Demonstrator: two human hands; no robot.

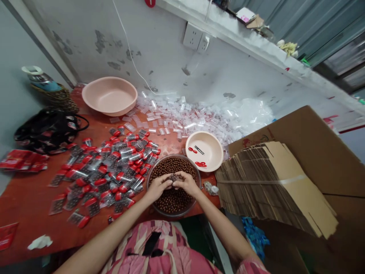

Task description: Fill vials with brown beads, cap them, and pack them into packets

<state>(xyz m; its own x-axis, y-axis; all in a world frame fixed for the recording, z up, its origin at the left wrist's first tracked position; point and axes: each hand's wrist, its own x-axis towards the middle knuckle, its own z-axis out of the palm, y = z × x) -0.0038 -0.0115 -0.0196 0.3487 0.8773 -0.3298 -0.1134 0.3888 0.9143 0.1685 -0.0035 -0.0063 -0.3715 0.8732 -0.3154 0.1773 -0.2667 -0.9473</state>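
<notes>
My left hand and my right hand meet above a round bowl of shiny brown balls. Between my fingertips is a small clear container, dark inside; both hands are closed on it, and the fingers hide much of it. Left of the bowl lies a heap of clear containers with red lids, filled with dark balls. Just behind the bowl, to the right, stands a cream basin with several red lids and a dark flat strip in it.
Empty clear containers are piled along the wall. A pink basin stands at the back left, near a black bag. Strapped flat cardboard fills the right side. Red packets and crumpled tissue lie on the left.
</notes>
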